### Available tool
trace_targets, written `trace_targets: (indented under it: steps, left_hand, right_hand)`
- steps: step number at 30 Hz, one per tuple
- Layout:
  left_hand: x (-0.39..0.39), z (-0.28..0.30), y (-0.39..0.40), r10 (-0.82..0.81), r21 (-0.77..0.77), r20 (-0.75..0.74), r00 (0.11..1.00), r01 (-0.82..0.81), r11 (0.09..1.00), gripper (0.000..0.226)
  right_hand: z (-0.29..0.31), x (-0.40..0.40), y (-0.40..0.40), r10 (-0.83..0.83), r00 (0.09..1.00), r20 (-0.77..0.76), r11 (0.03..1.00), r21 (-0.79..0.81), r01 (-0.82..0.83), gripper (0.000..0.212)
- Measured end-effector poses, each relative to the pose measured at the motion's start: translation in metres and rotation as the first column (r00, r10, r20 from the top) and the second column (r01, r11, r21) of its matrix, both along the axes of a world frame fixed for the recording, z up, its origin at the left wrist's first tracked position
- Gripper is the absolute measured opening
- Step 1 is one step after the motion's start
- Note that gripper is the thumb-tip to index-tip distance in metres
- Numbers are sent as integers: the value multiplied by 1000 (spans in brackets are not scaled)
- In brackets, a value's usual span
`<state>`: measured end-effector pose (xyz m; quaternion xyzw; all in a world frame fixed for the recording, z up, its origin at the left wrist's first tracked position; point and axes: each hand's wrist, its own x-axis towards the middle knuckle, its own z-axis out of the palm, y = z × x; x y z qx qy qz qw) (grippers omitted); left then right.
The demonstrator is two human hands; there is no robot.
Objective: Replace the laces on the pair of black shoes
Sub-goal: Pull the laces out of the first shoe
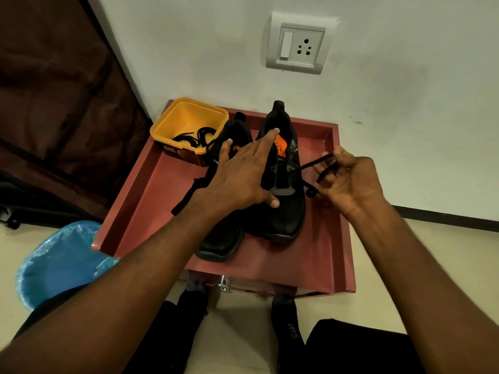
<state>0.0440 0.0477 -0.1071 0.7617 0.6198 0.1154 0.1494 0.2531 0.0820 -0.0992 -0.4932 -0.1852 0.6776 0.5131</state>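
Head view: on the red tray (318,255), his flat, spread left hand (243,171) hides much of both black shoes (286,201); the right hand (348,179) pinches a lace (310,164), its far end hidden.

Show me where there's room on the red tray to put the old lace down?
The red tray has bare room along its right side, between the right shoe and the tray's right wall, and along the near edge in front of both toes. The far left corner is crowded: the yellow tub holds laces beside the left shoe.
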Motion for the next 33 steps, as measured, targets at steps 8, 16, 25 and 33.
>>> trace_targets:
  steps: [8,16,25,33]
  left_hand:
    - [-1,-1,0,-13,2,-9,1000,13,1000,144]
    - [0,-1,0,-10,4,-5,1000,10,1000,144]
    - [-1,0,0,-4,-7,-7,1000,4,1000,145]
    - [0,-1,0,-17,-3,4,1000,17,1000,144]
  right_hand:
    - [-21,-19,-9,-209,64,976,626,183,-758,32]
    - [-20,-32,-17,-112,110,988,714,157,-682,7]
    - [1,-7,1,-77,995,69,994,81,72,15]
    - [-21,-14,-5,-179,172,969,667,247,-703,23]
